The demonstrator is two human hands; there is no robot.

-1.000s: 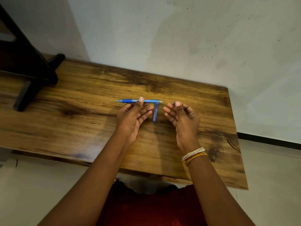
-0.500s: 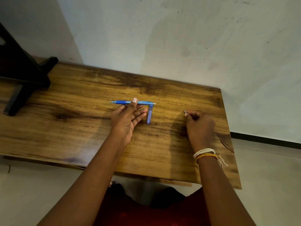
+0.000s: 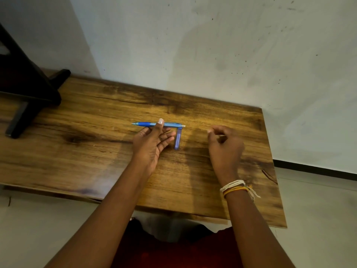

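Note:
My left hand pinches a blue mechanical pencil between thumb and fingers and holds it level just above the wooden table, tip to the left. A slim translucent blue tube lies on the table with its far end under the pencil's right end. My right hand hovers to the right of the tube with its fingers curled. Its thumb and forefinger pinch together on something small and thin, too blurred to name.
A dark wooden stand sits on the table's far left corner. A pale wall rises right behind the table. The table's right edge drops to a light floor. Thread bracelets circle my right wrist.
My right hand first swung right, away from the pencil's end, and turned knuckles up, then came back partway toward the tube. My left hand has kept the pencil level in place.

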